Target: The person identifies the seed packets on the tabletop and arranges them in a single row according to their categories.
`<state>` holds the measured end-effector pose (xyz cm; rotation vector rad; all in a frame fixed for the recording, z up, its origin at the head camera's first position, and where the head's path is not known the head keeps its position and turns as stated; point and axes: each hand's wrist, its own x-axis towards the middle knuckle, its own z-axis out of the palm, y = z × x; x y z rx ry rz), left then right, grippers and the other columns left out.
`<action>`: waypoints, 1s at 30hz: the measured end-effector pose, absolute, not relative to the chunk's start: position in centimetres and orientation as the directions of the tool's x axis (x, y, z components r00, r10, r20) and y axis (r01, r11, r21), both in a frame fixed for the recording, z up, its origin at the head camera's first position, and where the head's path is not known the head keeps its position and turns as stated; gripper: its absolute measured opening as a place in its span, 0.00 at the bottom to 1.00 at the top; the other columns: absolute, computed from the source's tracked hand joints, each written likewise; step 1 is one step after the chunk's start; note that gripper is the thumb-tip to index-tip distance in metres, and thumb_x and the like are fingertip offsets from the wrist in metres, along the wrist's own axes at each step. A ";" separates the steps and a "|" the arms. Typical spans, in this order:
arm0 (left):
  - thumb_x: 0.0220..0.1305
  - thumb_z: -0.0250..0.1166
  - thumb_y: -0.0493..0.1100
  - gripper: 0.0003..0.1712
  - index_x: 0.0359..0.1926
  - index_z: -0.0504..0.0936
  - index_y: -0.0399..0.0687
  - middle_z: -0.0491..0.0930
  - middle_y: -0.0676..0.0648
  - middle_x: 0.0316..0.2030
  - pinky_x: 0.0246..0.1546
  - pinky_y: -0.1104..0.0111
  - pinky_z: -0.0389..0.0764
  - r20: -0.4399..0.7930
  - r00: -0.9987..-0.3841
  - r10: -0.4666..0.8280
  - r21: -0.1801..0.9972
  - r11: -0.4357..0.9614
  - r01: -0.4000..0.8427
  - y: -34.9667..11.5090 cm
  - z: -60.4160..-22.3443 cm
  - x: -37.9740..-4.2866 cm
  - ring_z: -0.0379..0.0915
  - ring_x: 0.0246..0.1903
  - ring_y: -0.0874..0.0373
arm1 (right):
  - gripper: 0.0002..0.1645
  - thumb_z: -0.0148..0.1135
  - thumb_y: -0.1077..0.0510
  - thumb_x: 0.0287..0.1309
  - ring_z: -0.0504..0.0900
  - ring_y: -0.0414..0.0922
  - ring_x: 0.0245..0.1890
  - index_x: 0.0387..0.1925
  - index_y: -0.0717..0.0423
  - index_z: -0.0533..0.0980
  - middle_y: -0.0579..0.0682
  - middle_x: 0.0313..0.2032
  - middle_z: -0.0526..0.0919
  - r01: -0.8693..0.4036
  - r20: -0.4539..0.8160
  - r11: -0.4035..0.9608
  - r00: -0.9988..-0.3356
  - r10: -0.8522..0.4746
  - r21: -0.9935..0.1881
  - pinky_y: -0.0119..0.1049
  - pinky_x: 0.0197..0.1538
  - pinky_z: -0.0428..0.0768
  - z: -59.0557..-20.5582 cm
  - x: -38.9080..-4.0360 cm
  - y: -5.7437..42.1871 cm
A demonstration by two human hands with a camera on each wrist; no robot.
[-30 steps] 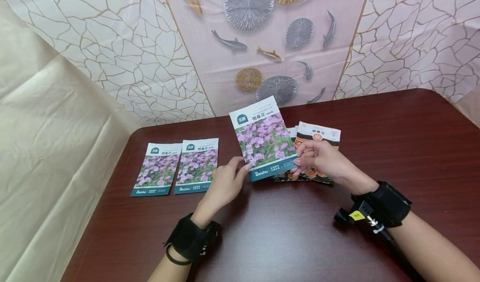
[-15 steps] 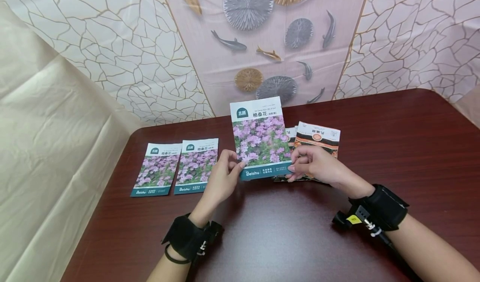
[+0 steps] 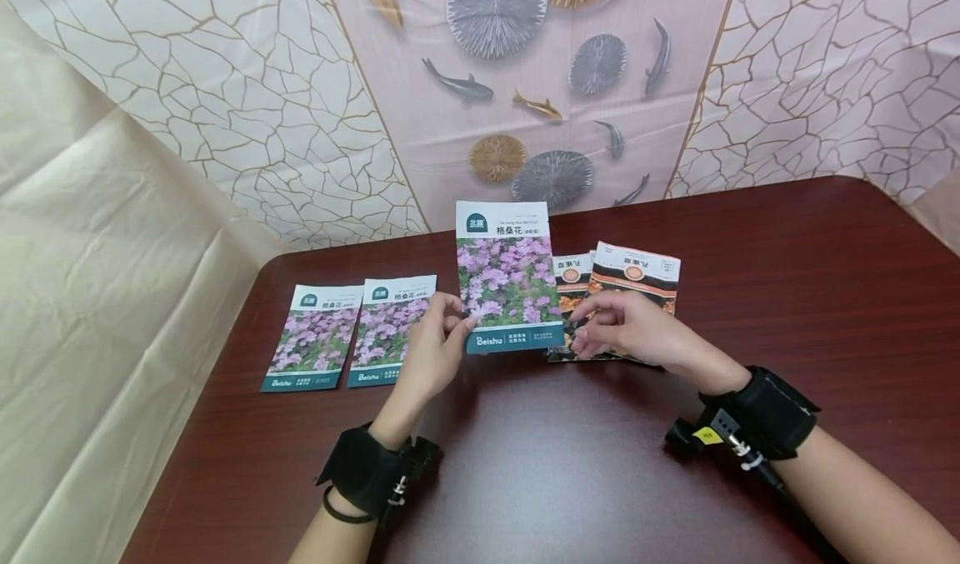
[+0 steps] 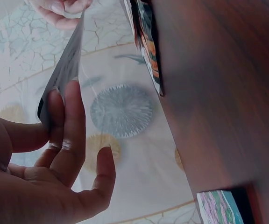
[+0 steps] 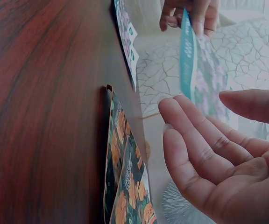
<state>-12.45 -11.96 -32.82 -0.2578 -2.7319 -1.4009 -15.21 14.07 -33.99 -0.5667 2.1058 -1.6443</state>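
Observation:
My left hand (image 3: 435, 343) pinches the lower left edge of a seed packet (image 3: 510, 281) printed with pink-purple flowers, thumb in front and fingers behind. In the left wrist view this seed packet (image 4: 64, 70) shows nearly edge-on. My right hand (image 3: 633, 331) is just right of it, fingers loosely bent and thumb apart, with nothing held; the right wrist view shows a gap between thumb and fingers. Behind that hand lie overlapping seed packets with orange flowers, one to the left (image 3: 572, 274) and one to the right (image 3: 633, 266), partly covered by the hand.
On the left of the dark red wooden table (image 3: 540, 456) lie two more purple-flower seed packets, an outer one (image 3: 313, 339) and an inner one (image 3: 393, 322) partly behind my left hand. A patterned cloth backdrop (image 3: 285, 106) rises behind the table's far edge.
The held packet has turned from tilted to nearly upright and shifted a little left. My left hand now pinches its edge, and my right hand has let go of its lower right corner.

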 end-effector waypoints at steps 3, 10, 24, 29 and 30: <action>0.66 0.55 0.39 0.08 0.42 0.66 0.40 0.62 0.51 0.15 0.21 0.68 0.60 0.109 -0.989 0.097 0.791 0.594 0.145 -12.4 -32.8 -12.7 0.55 0.15 0.58 | 0.15 0.50 0.68 0.60 0.83 0.53 0.32 0.48 0.76 0.68 0.63 0.31 0.82 -0.082 -0.078 0.268 -0.841 -0.536 -0.960 0.31 0.21 0.69 -33.7 -15.2 14.3; 0.66 0.55 0.39 0.07 0.40 0.67 0.40 0.65 0.49 0.17 0.21 0.68 0.62 0.083 -0.995 0.051 0.730 0.676 0.096 -13.2 -33.2 -13.3 0.58 0.16 0.58 | 0.15 0.51 0.67 0.61 0.83 0.52 0.32 0.47 0.74 0.69 0.62 0.31 0.82 -0.106 -0.066 0.285 -0.842 -0.535 -0.953 0.32 0.20 0.69 -33.6 -15.2 14.4; 0.66 0.55 0.38 0.07 0.39 0.69 0.37 0.79 0.47 0.20 0.26 0.64 0.70 -0.040 -0.999 0.033 0.599 0.801 0.003 -14.3 -34.5 -14.3 0.77 0.18 0.54 | 0.13 0.54 0.68 0.59 0.82 0.53 0.31 0.43 0.77 0.69 0.63 0.31 0.82 -0.100 -0.064 0.258 -0.828 -0.557 -0.961 0.45 0.37 0.80 -34.0 -15.2 14.1; 0.66 0.55 0.41 0.14 0.44 0.70 0.33 0.76 0.47 0.18 0.28 0.61 0.73 -0.084 -0.995 0.055 0.454 0.891 0.011 -14.5 -34.7 -14.4 0.74 0.20 0.52 | 0.12 0.52 0.70 0.59 0.82 0.51 0.31 0.42 0.78 0.69 0.64 0.31 0.81 -0.121 -0.049 0.243 -0.804 -0.593 -0.963 0.46 0.38 0.80 -34.4 -15.3 14.1; 0.66 0.55 0.41 0.15 0.45 0.70 0.32 0.76 0.46 0.19 0.27 0.61 0.73 -0.092 -0.994 0.061 0.432 0.902 0.016 -14.5 -34.8 -14.4 0.73 0.20 0.52 | 0.12 0.51 0.70 0.59 0.82 0.51 0.31 0.42 0.78 0.69 0.64 0.31 0.81 -0.127 -0.047 0.245 -0.800 -0.598 -0.961 0.46 0.38 0.80 -34.4 -15.3 14.2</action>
